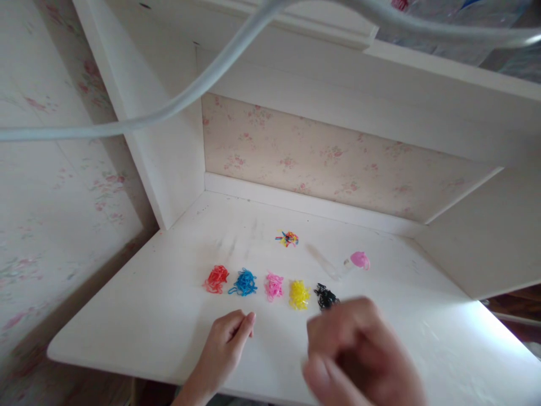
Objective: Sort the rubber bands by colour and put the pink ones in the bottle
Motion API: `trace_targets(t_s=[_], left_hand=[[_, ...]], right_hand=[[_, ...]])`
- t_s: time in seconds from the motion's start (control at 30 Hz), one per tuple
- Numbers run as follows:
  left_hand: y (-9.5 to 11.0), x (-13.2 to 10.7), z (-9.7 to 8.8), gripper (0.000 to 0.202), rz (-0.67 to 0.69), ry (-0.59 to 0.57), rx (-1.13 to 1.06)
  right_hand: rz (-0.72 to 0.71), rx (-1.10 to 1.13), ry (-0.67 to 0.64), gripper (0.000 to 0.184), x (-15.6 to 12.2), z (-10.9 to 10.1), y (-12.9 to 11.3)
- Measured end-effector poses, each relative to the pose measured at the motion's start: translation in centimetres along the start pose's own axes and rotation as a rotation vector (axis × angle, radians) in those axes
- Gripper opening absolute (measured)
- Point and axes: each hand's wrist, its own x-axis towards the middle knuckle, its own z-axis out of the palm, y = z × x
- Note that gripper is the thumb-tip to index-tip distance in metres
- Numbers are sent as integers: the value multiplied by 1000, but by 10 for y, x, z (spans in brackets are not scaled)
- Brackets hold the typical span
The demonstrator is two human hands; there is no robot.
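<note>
My left hand [228, 338] rests at the table's front, curled into a fist with the thumb over the fingers; whatever it may hold is hidden. Closer to the camera, my right hand [359, 355] is raised, blurred, its fingers curled in and their inside out of sight. Beyond the hands runs a row of small rubber band piles: red [217, 279], blue [245, 282], pink [274, 286], yellow [300, 295] and black [326, 296]. My right hand partly overlaps the black pile's near edge in view. Farther back lies a mixed-colour bunch of bands [289, 238].
A clear item with a pink top [360, 260] lies at the right on the white table [139, 316]. A pale cable [190, 96] crosses the upper view. White panels [177, 141] bound the table on the left, back and right, with a shelf [321, 79] above.
</note>
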Motion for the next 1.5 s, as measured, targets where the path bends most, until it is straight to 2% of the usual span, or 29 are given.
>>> trace_targets(t_s=[0.03,0.13,0.2,0.27,0.37,0.53,0.67,0.97,1.17,1.5], left_hand=[[0,0,0,41,-1,3,-1],[0,0,0,41,-2,12,9],[0,0,0,42,1,20,17],[1,0,0,43,-3,15,22],[0,0,1,45,-8,10,31],[-1,1,1,44,-2,22,53],[-1,1,1,43,6,14,47],[0,0,1,44,5,6,46],[0,0,1,44,-9,7,60],[-1,3,2,45,-9,3,83]], right_hand=[[-34,-99,18,35,25,7,9],[-78,-390,-59,37,99,18,48],[16,-726,-78,36,138,17,77],[80,-829,-85,31,165,15,103],[151,-936,-102,29,186,17,132],[231,-1057,-109,34,200,32,158],[221,-1108,-93,39,204,36,167],[213,-1142,-103,38,208,35,173],[208,-1135,-98,45,210,35,177],[134,-1106,-107,41,209,27,184]])
